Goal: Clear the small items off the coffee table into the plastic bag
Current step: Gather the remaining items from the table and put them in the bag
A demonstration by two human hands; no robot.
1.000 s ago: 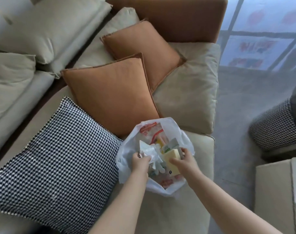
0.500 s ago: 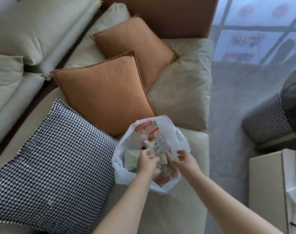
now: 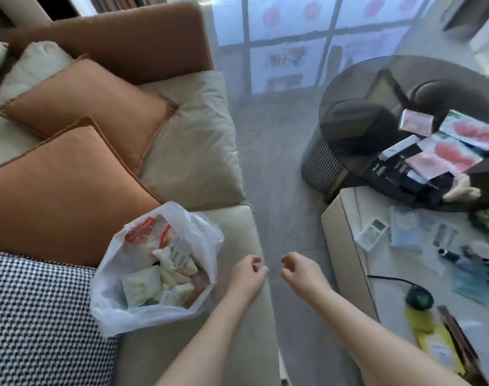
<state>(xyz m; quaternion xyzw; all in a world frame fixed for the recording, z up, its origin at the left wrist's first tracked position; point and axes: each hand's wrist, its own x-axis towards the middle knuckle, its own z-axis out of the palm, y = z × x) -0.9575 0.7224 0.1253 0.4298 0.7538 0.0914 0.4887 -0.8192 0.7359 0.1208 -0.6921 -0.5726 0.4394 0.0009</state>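
Left hand [image 3: 246, 274]: my fingers loosely curled, holding nothing.
Right hand [image 3: 299, 271]: likewise.
Plastic bag [image 3: 109, 277]: left of both, untouched.

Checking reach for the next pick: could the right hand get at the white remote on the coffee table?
Probably yes: the right hand is empty and nothing lies between it and the white remote.
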